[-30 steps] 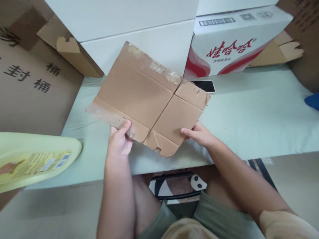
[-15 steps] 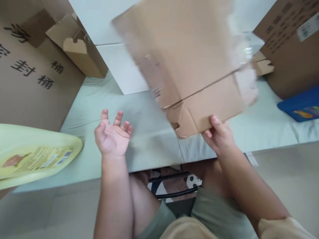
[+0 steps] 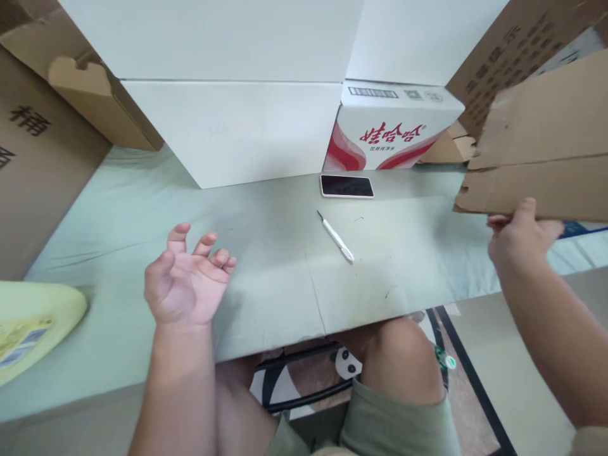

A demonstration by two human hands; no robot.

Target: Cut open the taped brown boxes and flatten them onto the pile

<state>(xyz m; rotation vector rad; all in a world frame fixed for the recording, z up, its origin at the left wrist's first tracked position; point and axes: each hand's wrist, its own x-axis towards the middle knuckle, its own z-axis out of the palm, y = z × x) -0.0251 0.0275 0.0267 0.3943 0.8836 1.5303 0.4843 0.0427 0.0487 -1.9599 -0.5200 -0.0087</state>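
My right hand [image 3: 520,237] pinches the lower edge of a flattened brown cardboard sheet [image 3: 546,152], held up at the far right over the table's edge. My left hand [image 3: 187,282] hovers open above the pale green table [image 3: 266,253], palm up, fingers spread, holding nothing. A small white craft knife [image 3: 336,237] lies on the table between my hands. A phone [image 3: 346,186] lies face up just behind it.
White boxes [image 3: 228,95] and a red-and-white printed carton [image 3: 389,130] stand along the back. Brown cartons [image 3: 33,145] flank the left and right sides. A yellow container [image 3: 33,323] pokes in at the lower left. My knees show under the table edge.
My left hand let go of the cardboard sheet. My right hand swung the sheet up and off to the right, uncovering the knife and phone.
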